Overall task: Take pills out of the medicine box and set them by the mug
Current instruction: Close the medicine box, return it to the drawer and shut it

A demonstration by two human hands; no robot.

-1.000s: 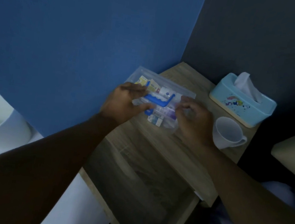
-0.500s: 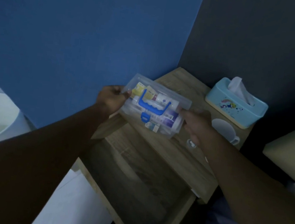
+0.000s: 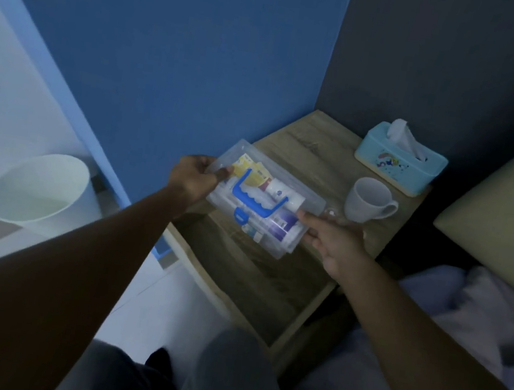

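Note:
A clear plastic medicine box [image 3: 283,230] with a blue handle and blue latch is lifted above the near part of the wooden nightstand [image 3: 307,142]. Its lid is closed, and tubes and packets show through it. My left hand [image 3: 194,177] grips its left end. At the right end my right hand [image 3: 331,239] holds it, thumb on the lid. A white mug [image 3: 368,203] stands upright on the nightstand just right of the box.
A light blue tissue box [image 3: 399,159] sits at the nightstand's back right. The nightstand's drawer [image 3: 258,279] is pulled open below the box. A white bin [image 3: 39,187] stands on the floor to the left. Bedding [image 3: 478,306] lies on the right.
Both hands moved from the box's top to its ends and lifted it off the nightstand, bringing it nearer. The view has pulled back and tilted down.

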